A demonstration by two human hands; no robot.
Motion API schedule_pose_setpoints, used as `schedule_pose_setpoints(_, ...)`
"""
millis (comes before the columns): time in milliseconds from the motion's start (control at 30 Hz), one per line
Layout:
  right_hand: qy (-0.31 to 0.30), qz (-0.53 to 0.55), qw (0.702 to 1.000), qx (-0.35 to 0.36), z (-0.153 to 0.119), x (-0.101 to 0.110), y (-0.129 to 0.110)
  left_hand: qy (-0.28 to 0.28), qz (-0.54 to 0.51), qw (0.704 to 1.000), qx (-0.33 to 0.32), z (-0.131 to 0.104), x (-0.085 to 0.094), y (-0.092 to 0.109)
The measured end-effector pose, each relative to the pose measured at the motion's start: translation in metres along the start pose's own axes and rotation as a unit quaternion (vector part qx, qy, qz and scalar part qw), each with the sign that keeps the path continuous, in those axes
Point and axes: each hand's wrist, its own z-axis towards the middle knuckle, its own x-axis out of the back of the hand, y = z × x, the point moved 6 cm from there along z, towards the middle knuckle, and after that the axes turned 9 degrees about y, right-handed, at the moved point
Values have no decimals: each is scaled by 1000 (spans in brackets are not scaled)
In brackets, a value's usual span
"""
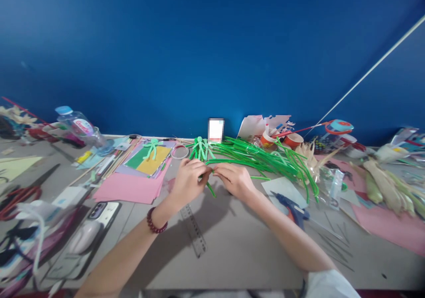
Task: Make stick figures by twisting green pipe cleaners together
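So I'm standing here watching and it's all about this short green fuzzy stem (211, 190). It's right at the fingertips, pokes out below the left hand (189, 178), and slants back toward the person with a slight lean to the right. Left is clearly the nearer one, thumb and fingers pinching it. The right hand (234, 178) comes in from the other side, fingers bunched together, tips just beside the left's. Can't tell if they're actually gripping the stem too, way too small and blurry

Room-wise: far side is tight imo. Green stick figure (199, 144) just past the left knuckles, big green bundle (265, 156) running off to the right behind the right hand. Pink paper (129, 187) edges in on the left, glue gun (294, 209) on the right by the forearm. Most open bit is the grey tabletop (242, 249) between the forearms, just mind the ruler (194, 234) lying there near the left forearm
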Motion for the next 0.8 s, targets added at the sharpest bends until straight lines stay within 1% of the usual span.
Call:
schedule_pose_setpoints(67, -7, 79, 996, -47, 4, 4, 5, 1, 21, 999, -35, 0, 1, 4)
schedule_pose_setpoints(167, -27, 177, 974, -136, 7, 7, 13, -15, 29, 996, -88, 1, 0, 6)
schedule_pose_setpoints(267, -30, 228, 945, -232, 6, 8, 23, -46, 18, 990, -135, 1, -1, 5)
schedule_pose_setpoints(333, -43, 247, 924, -288, 2, 5, 30, -63, 8, 985, -161, 1, -1, 6)
schedule_pose_setpoints(433, -85, 298, 877, -367, -5, -6, 39, -59, -19, 982, -178, 2, 4, 8)
schedule_pose_setpoints(500, -98, 348, 842, -400, -8, -12, 42, -41, -45, 983, -173, 3, 8, 9)
schedule_pose_setpoints(567, -93, 400, 808, -422, -10, -17, 44, -19, -73, 985, -153, 4, 11, 9)
schedule_pose_setpoints(733, -76, 513, 701, -489, -15, -30, 41, 51, -138, 986, -79, 3, 9, 2)
schedule_pose_setpoints(800, -68, 527, 679, -506, -16, -33, 41, 62, -154, 985, -54, 2, 6, -1)
